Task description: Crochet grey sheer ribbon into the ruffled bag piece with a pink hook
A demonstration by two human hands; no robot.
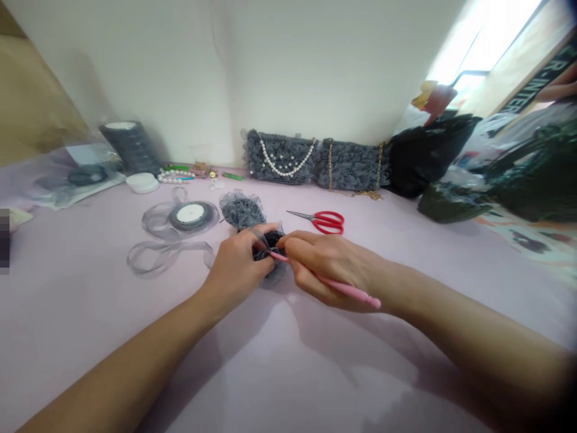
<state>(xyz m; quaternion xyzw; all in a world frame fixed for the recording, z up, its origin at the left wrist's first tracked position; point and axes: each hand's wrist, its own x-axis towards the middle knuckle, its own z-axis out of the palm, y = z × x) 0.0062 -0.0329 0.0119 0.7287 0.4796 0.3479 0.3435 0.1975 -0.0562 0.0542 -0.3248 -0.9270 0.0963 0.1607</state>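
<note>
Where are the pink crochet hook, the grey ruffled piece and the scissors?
pink crochet hook [349,290]: head view, bare shaft toward its butt end.
grey ruffled piece [273,242]: head view, dark part beside the hook's tip.
scissors [329,222]: head view, red handles.

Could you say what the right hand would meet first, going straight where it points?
Probably the grey ruffled piece in the left hand, at the tip of the pink hook the right hand holds; depth is unclear.

wall [202,66]: plain white, meets another in a corner | table top [315,373]: pale lilac, matte | window [493,30]: upper right, daylight glaring | tan panel [31,90]: far left
</note>
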